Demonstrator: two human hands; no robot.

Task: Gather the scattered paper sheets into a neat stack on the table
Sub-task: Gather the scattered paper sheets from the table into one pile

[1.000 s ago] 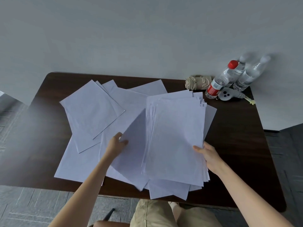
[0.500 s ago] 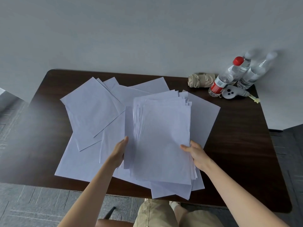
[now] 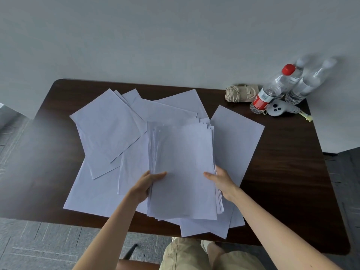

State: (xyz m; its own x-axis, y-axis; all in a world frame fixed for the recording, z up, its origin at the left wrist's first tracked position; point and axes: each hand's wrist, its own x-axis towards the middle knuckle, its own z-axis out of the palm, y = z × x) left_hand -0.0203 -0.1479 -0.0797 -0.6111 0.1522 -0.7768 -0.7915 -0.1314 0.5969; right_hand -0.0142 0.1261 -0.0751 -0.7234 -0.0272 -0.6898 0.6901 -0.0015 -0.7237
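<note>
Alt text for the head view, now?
The left hand and right hand grip a stack of white paper sheets by its sides over a dark brown table. Loose white sheets lie scattered around it; clear plastic bottles stand far right.

Bare table (image 3: 282, 172) right of sheets (image 3: 237, 143); bottles (image 3: 272, 90) in far-right corner.

Dark wooden table (image 3: 292, 172) against plain grey wall (image 3: 155, 36); grey tiled floor (image 3: 39, 242) below.
</note>
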